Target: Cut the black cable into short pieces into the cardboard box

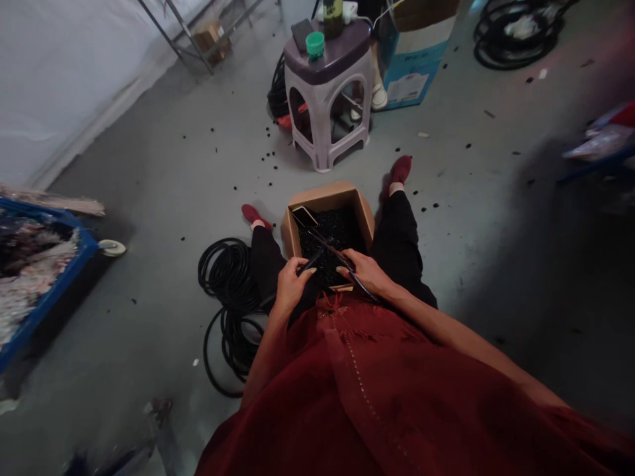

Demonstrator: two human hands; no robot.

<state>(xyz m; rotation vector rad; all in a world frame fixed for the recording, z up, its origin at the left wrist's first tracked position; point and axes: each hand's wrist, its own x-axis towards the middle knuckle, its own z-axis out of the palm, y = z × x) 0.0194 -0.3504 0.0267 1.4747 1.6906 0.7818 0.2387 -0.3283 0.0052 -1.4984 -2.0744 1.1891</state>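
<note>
A stool (325, 73) stands beyond the box (366, 215). Over the box's near side, the right hand (367, 270) grips a slim tool (331, 247) and the left hand (292, 283) pinches a black tube (311, 260). Black bits (342, 226) lie inside the box.

Open rectangular brown cardboard box (322, 194): matt. Coiled black tubing (234, 292): rubber-like, smooth, faintly glossy. Dark-topped pale grey stool (322, 125): smooth plastic.
</note>
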